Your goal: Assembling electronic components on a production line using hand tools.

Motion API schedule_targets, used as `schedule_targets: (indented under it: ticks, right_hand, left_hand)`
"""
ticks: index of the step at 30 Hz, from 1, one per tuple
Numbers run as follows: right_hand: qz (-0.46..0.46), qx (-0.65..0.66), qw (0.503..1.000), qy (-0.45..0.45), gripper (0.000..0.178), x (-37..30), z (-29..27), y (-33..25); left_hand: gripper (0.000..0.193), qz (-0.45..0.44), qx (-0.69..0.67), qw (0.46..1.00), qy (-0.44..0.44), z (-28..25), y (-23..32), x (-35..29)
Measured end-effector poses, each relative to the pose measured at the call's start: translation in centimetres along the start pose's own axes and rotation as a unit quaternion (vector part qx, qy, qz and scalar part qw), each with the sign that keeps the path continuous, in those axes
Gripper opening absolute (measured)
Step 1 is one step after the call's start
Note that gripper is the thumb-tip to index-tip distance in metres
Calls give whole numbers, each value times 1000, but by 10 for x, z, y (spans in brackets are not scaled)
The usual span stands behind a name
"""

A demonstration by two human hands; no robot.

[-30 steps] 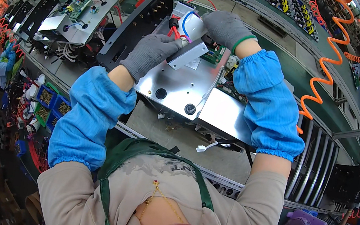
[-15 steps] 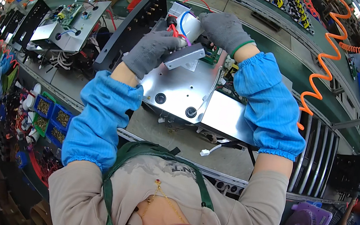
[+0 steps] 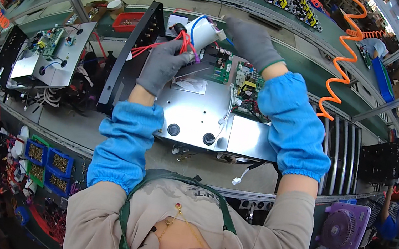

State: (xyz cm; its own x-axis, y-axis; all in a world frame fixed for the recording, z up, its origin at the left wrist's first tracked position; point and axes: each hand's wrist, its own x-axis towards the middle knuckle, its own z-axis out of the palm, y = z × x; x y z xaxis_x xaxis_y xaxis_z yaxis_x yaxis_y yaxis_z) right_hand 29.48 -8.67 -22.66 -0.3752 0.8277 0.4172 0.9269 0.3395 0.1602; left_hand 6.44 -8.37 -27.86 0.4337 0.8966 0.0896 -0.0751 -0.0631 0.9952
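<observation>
My left hand (image 3: 162,64), in a grey glove, is closed around the near end of a white cylindrical part (image 3: 203,33) and its grey metal bracket (image 3: 194,72). Red wires (image 3: 184,42) loop over those fingers. The cylinder is tilted above a silver metal chassis (image 3: 193,115), and a blue wire runs along it. Just past its far right end is my right hand (image 3: 254,43), also gloved, its fingers drawn together; what they grip is hidden. Green circuit boards (image 3: 251,88) show in the chassis below. A black panel (image 3: 128,58) stands upright at its left side.
Another opened chassis (image 3: 51,56) sits to the left. Blue bins of small brass-coloured parts (image 3: 60,163) are at the lower left. Rollers (image 3: 335,159) extend to the right, under a hanging orange coiled hose (image 3: 340,69). A red tray (image 3: 128,21) lies beyond the black panel.
The cylinder and bracket have turned in my left hand, so the bracket now shows more edge-on. Red wires have spread leftward over the hand. My right hand has moved off the cylinder's end.
</observation>
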Motion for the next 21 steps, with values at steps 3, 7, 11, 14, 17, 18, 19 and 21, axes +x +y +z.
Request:
schedule_targets:
  ticks: [3, 7, 11, 14, 17, 18, 19, 21]
  right_hand:
    - [136, 331, 931, -70, 24, -3, -31, -20]
    - [213, 445, 844, -213, 25, -15, -51, -52]
    - [226, 461, 838, -184, 24, -26, -23, -52]
    - [154, 413, 891, -108, 20, -31, -19, -64]
    - [252, 393, 858, -214, 28, -24, -40, -68]
    - [255, 392, 858, -214, 28, -27, -38, -65]
    - [253, 420, 844, -218, 28, -31, -33, -62]
    - [243, 461, 824, -224, 27, -36, -24, -57]
  left_hand:
    - [19, 0, 23, 1000, -1, -3, -3, -16]
    - [15, 35, 17, 999, -9, -3, -13, -19]
    - [12, 60, 12, 998, -28, 0, -16, -21]
    - [9, 86, 40, 995, -34, -2, -18, -21]
    - [9, 117, 60, 990, -51, -5, -20, -21]
    - [10, 129, 61, 988, -61, -4, -19, -21]
    - [10, 129, 59, 988, -63, -2, -17, -21]
    - [13, 197, 116, 971, -75, 1, -15, -21]
